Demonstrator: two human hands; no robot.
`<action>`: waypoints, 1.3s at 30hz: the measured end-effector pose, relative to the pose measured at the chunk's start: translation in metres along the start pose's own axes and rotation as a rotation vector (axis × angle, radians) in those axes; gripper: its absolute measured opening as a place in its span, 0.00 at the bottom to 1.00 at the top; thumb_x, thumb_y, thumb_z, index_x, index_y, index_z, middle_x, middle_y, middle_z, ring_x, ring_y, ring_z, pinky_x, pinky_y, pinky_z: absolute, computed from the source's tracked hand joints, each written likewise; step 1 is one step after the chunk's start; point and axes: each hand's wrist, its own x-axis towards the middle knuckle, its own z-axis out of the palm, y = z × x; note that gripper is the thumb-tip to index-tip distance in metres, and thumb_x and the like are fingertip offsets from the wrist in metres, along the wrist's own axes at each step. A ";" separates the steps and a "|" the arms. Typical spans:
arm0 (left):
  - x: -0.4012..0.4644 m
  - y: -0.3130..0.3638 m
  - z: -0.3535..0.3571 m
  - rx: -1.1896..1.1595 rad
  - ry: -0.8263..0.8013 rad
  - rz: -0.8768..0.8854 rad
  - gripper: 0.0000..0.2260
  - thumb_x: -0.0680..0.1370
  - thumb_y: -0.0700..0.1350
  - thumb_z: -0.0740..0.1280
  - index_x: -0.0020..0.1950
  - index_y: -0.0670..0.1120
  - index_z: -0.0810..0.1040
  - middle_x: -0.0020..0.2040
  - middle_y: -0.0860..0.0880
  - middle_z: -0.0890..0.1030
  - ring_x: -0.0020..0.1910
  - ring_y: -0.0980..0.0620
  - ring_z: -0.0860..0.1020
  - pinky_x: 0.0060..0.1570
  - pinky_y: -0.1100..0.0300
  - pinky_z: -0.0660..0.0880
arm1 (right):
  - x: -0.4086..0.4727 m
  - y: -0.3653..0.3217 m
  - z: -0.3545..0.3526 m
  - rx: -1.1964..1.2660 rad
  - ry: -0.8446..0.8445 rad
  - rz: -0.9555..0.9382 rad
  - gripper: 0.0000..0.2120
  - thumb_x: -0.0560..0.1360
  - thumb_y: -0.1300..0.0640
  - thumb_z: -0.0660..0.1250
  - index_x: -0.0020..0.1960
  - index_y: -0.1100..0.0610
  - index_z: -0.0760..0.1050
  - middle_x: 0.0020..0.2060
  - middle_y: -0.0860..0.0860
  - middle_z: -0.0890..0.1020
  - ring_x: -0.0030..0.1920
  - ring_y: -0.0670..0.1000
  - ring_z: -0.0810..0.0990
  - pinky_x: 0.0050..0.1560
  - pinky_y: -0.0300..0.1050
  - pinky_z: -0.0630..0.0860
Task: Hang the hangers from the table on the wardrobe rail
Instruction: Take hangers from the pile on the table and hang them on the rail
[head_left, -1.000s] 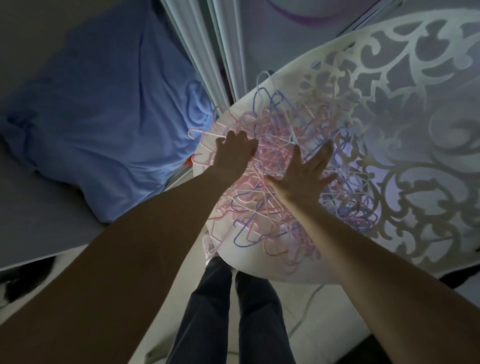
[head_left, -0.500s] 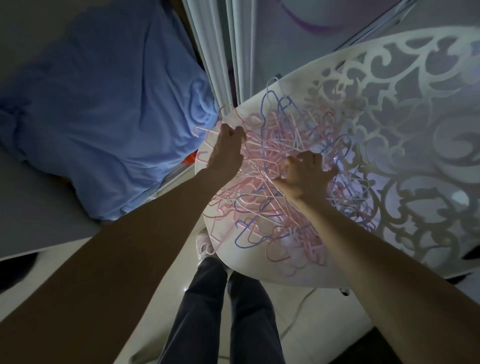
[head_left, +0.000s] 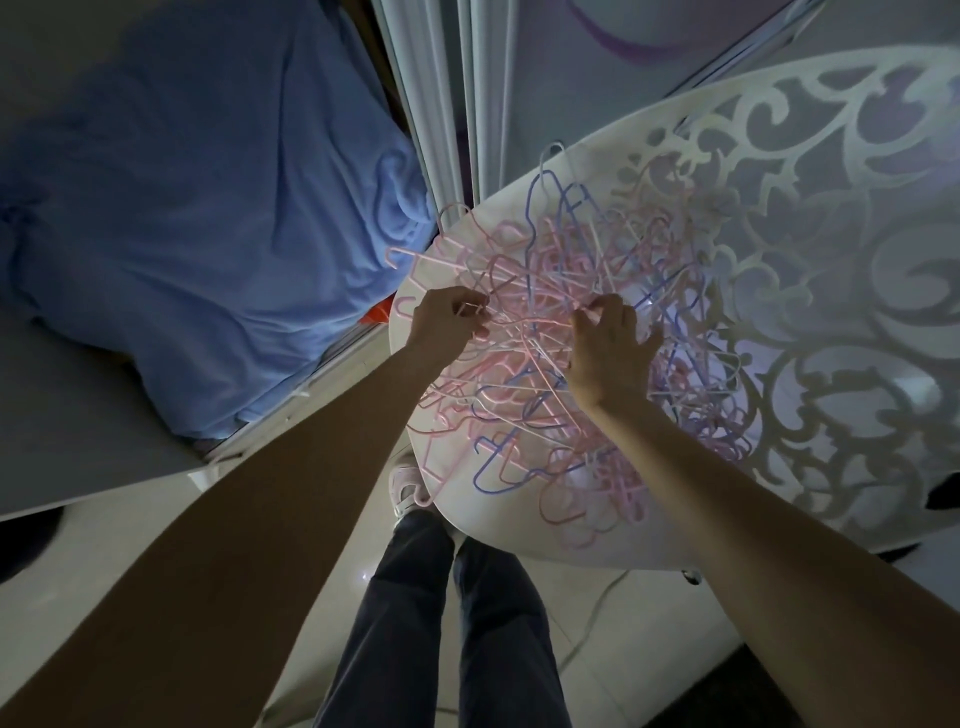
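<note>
Hangers (head_left: 582, 364) tangled on white table (head_left: 493, 525), left hand (head_left: 447, 319) and right hand (head_left: 610, 348) both gripping strands atop pile

A blue cloth (head_left: 197, 218) lay at left on a grey surface (head_left: 67, 415). An orange object (head_left: 375, 314) showed beside it. A cable (head_left: 592, 618) crossed the floor (head_left: 291, 525).

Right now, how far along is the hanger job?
Barely begun. Nothing looks done: the hangers lie in a tangled pile on the table, and no rail is in view. In hand: the left hand and right hand each grip hangers in the pile. Left: untangling and hanging them.
</note>
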 end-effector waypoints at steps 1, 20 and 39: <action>-0.002 0.001 -0.001 -0.035 -0.019 0.001 0.11 0.75 0.29 0.63 0.56 0.34 0.78 0.36 0.48 0.79 0.24 0.62 0.78 0.33 0.68 0.74 | -0.002 -0.003 0.001 0.046 0.039 0.005 0.18 0.74 0.66 0.59 0.63 0.58 0.70 0.65 0.58 0.66 0.67 0.59 0.64 0.65 0.59 0.65; -0.009 -0.008 -0.018 -0.083 0.082 -0.039 0.12 0.72 0.28 0.65 0.36 0.43 0.75 0.28 0.50 0.80 0.27 0.53 0.80 0.40 0.58 0.79 | -0.003 -0.021 0.004 0.572 -0.211 0.078 0.10 0.69 0.59 0.70 0.47 0.57 0.70 0.40 0.51 0.77 0.43 0.53 0.75 0.42 0.41 0.65; -0.014 0.007 -0.001 -0.060 0.069 -0.087 0.05 0.75 0.33 0.66 0.49 0.39 0.79 0.26 0.54 0.78 0.25 0.58 0.78 0.31 0.64 0.71 | -0.006 -0.007 -0.035 0.655 -0.149 -0.092 0.07 0.71 0.65 0.68 0.44 0.59 0.70 0.33 0.51 0.75 0.31 0.49 0.73 0.32 0.31 0.68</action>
